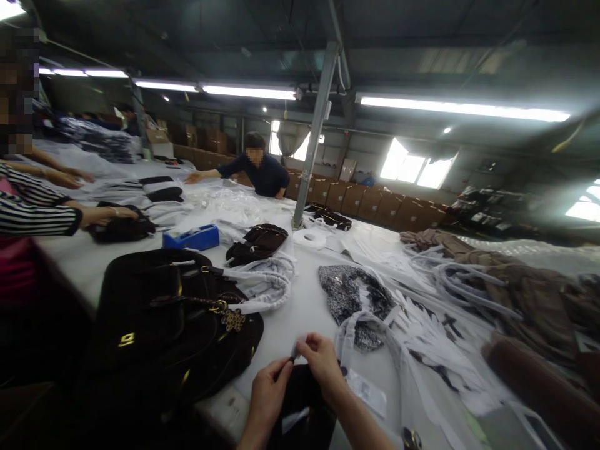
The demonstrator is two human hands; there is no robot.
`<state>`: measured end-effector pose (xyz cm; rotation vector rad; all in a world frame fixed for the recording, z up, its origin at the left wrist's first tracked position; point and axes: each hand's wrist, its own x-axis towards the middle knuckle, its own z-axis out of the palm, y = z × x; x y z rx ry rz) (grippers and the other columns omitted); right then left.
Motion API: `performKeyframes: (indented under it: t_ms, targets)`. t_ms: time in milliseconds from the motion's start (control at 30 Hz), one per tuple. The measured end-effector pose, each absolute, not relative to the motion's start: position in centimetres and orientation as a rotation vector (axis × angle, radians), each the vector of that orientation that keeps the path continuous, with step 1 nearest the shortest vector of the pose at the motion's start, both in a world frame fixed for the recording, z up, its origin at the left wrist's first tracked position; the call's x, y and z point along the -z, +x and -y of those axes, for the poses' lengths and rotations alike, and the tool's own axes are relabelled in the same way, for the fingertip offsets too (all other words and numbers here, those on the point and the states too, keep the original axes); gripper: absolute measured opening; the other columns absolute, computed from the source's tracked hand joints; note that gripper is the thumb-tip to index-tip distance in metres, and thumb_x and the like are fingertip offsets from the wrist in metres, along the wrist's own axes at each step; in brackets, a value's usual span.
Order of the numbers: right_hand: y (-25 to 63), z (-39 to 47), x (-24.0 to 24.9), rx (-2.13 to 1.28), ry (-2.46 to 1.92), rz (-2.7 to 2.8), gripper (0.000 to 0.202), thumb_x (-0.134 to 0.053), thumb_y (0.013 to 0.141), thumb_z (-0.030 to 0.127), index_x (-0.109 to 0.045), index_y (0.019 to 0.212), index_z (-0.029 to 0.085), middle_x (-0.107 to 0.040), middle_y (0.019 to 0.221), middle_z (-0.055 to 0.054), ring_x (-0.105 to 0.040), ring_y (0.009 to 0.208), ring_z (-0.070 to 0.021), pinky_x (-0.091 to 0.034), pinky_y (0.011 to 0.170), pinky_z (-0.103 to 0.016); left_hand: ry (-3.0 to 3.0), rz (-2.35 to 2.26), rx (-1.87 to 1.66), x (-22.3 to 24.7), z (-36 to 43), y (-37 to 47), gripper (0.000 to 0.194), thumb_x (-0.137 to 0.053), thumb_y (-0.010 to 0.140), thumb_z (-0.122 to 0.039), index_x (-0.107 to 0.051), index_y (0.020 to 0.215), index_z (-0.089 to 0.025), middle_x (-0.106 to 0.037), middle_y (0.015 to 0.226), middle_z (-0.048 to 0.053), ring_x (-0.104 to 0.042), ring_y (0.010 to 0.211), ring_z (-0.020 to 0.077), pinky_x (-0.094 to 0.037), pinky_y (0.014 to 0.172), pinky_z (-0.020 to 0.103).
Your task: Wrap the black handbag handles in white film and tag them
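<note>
My left hand [269, 390] pinches the top edge of a dark brown bag [304, 409] in front of me, thumb and forefinger together. Beside it, my right hand [323, 362] has its fingertips closed on a small pale strip [297, 349] at the same edge. The strip is blurred and its kind is unclear. A white-wrapped strap [345, 344] arches up on the right of this bag. To the left lies a large dark bag [140, 312] with a gold flower charm [233, 320] and white-wrapped handles [276, 284].
Further up the table are a blue tape dispenser [192, 238], a small dark bag [257, 244], a white roll [309, 239] and grey speckled cloth [342, 290]. White strips [431, 337] and brown bags [525, 275] lie right. Co-workers' hands [112, 214] work at left; another person [262, 169] leans across.
</note>
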<state>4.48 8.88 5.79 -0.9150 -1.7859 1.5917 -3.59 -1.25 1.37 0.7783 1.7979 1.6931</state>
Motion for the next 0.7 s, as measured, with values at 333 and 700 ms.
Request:
performKeyframes:
  t_ms: [333,700]
  targets:
    - [4.6,-8.5,-6.3,-1.393,-0.795,2.100,0.018,-0.052,0.075,0.026,-0.067,0.075,0.017,-0.066,0.069,0.000,-0.059,0.070,-0.0184,-0.042,0.065,-0.025,0.655,-1.732,-1.729,0.0,1.6,-4.5,0.049,-0.063,0.066,-0.040,-0.066,0.106,-0.012,-0.068,0.085,0.007,-0.063,0.083,0.0241,-0.048,0.080,0.034]
    - [4.9,-7.9,-5.7,-1.355,-0.818,2.209,0.048,-0.056,0.069,0.016,-0.058,0.117,0.013,-0.067,0.071,-0.002,-0.063,0.073,-0.0199,-0.047,0.075,-0.029,0.271,-1.546,-1.860,-1.0,2.2,-3.9,0.070,-0.067,0.061,-0.034,-0.049,0.124,-0.009,-0.067,0.098,0.011,-0.062,0.096,0.0247,-0.046,0.087,0.034]
